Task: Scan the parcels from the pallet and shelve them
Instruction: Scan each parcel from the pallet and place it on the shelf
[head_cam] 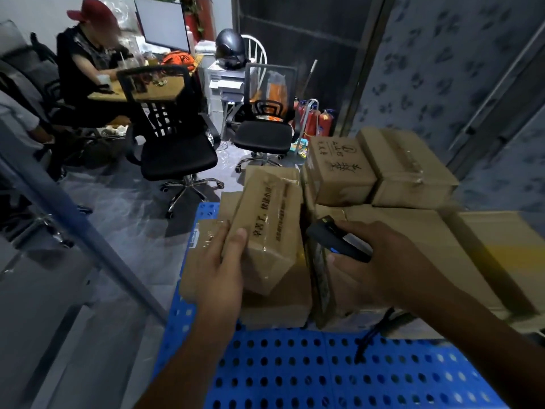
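- Head view: the left hand (219, 270) grips a small brown parcel (268, 231) at its near left corner, with the thumb on the printed upper face and the fingers (216, 234) curled down the left side.
- This parcel is tilted, its far end higher. It rests on other cartons at the left of the pile, over the blue perforated pallet (295, 376).
- Clear tape runs along the parcel's length, and dark print lines its top.
- The right hand (383, 261) holds a black scanner (339, 240) just right of the parcel, fingers wrapped over its body and the thumb underneath. The scanner's head points left toward the parcel, and a blue button shows on its side.
- A dark cord (371, 335) hangs below the right wrist, over the pallet.
- Large flat cartons (436, 249) fill the right of the pallet, beneath the right hand.
- On top of them sit two smaller boxes touching side by side, a printed box (339, 172) on the left and a taped box (410, 172) on the right.
- Beyond the pallet, two black office chairs (177, 152) stand on the grey floor.
- A seated person in a red cap (85, 63) is at a cluttered worktop (159, 90) with a monitor (162, 22).
- A dark helmet (230, 48) sits on a printer, with red fire extinguishers (317, 119) nearby.
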A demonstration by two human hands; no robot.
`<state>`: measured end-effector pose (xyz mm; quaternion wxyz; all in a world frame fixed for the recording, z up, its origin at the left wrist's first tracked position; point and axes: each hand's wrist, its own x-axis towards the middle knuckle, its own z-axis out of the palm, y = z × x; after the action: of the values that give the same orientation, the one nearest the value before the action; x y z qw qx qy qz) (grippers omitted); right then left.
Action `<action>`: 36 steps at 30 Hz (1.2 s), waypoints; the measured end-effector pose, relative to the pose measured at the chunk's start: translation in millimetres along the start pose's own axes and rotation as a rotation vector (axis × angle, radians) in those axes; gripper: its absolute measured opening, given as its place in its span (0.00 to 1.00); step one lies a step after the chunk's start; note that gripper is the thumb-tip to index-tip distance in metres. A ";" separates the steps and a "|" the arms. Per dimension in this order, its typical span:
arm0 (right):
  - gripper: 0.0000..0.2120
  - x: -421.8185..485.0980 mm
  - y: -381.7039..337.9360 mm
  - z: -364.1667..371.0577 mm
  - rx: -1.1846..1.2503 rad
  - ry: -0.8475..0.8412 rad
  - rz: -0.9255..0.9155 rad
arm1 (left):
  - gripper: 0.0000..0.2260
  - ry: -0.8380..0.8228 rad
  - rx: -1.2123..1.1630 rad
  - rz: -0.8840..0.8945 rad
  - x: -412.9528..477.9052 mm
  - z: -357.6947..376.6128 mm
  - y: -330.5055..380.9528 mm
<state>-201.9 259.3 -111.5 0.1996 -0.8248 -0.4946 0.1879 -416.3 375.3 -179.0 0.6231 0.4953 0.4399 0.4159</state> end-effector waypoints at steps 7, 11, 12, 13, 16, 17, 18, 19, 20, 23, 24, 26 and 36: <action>0.33 3.0 27.5 -6.6 -0.035 -0.025 -0.107 | 0.25 0.105 0.084 0.050 -16.2 28.0 -30.3; 0.32 5.0 39.0 -6.5 0.018 -0.018 -0.147 | 0.26 0.192 0.496 0.357 -17.2 19.7 -28.9; 0.32 6.0 41.1 -6.3 0.035 -0.017 -0.154 | 0.24 0.173 0.617 0.454 -15.0 18.9 -26.2; 0.31 6.7 42.8 -6.2 0.047 -0.017 -0.163 | 0.22 0.142 0.734 0.522 -12.1 19.0 -23.4; 0.30 7.7 47.7 -6.2 0.060 -0.028 -0.188 | 0.32 0.104 1.040 0.511 -9.8 28.8 -11.6; 0.30 8.0 48.8 -5.8 0.059 -0.030 -0.186 | 0.38 0.111 1.127 0.464 -9.5 33.2 -7.6; 0.30 8.0 49.9 -6.0 0.055 -0.033 -0.187 | 0.42 0.119 1.201 0.416 -10.1 38.5 -4.5; 0.30 7.6 51.4 -6.4 0.048 -0.038 -0.191 | 0.43 0.127 1.244 0.390 -10.7 43.2 -3.3; 0.31 7.6 52.6 -6.8 0.040 -0.044 -0.193 | 0.41 0.140 1.245 0.394 -10.8 46.1 -4.0; 0.31 8.6 54.1 -9.2 0.045 -0.056 -0.199 | 0.32 0.247 0.937 0.415 -11.8 45.5 -6.7; 0.32 8.6 53.9 -10.5 0.058 -0.051 -0.208 | 0.27 0.273 0.728 0.372 -12.5 43.3 -8.2; 0.34 9.7 52.2 -14.3 0.081 -0.040 -0.227 | 0.19 0.260 0.328 0.244 -12.2 38.6 -14.3; 0.35 20.0 5.3 -40.8 -0.516 -0.158 -0.448 | 0.29 0.038 0.371 0.393 -11.8 0.6 -46.3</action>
<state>-168.4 268.9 -81.8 -0.0180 -0.7020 -0.7083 0.0715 -415.0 356.2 -222.8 0.4208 0.6690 0.4156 0.4502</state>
